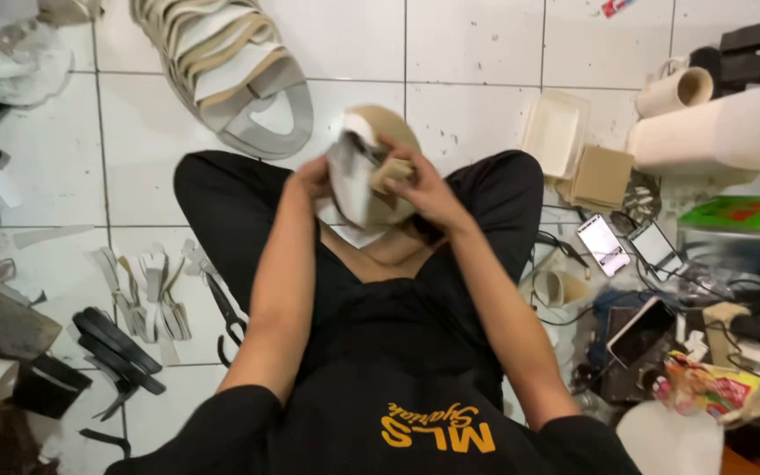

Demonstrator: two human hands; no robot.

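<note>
Sitting cross-legged on the white tiled floor (477, 53), the person works over their lap in a black shirt and black trousers, both forearms reaching forward. Nearest on the person's right lie a colourful snack packet (714, 389), tangled cables and two phones (602, 244) with lit screens; on the left lie black strips (116, 352), a pair of scissors (226, 310) and pale cut straps (147, 295). Between the knees, the left hand (314, 179) is curled round the near edge of a pale shoe upper (354, 180), fingers closed on it. The right hand (415, 180) pinches a small tan piece (391, 171) against the same upper, thumb and fingers pressed together, so the two hands meet on it above the crossed ankles. Behind the hands shows the rounded tan sole (393, 123) of that piece. Further out, a stack of beige and white sandal uppers (230, 70) fans across the tiles, with a shallow cream tray (554, 132), brown card squares (602, 174) and rolls of pale material (723, 132) to the right.
</note>
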